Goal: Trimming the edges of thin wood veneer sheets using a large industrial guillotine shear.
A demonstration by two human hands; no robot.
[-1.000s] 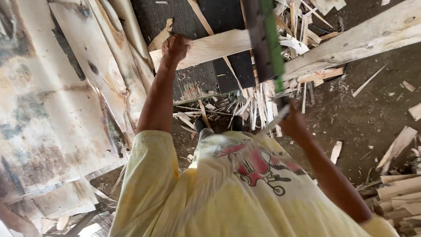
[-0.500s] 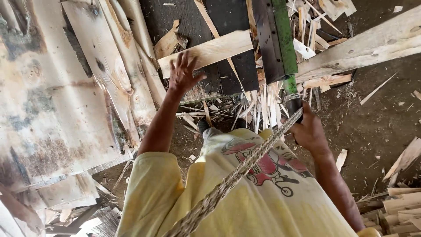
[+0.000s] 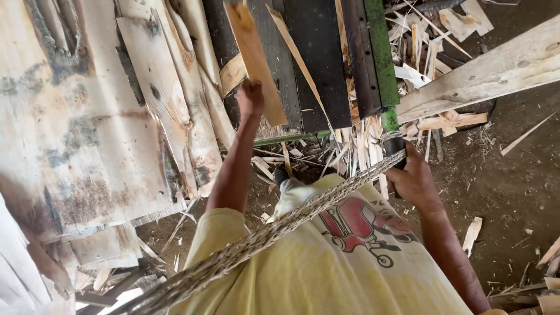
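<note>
Meanwhile, a thin, light, splintery tan wood strip point(image 3: 255, 61), best taken low, is clenched in the left hand point(image 3: 249, 99) left of the green metal bar point(image 3: 379, 52), whose black handle point(image 3: 395, 144) is gripped by the right hand point(image 3: 415, 181).

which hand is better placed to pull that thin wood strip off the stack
Left. The left hand is already closed on the wood strip over the stack, while the right hand is busy gripping the green handle beside the braided rope.
</note>
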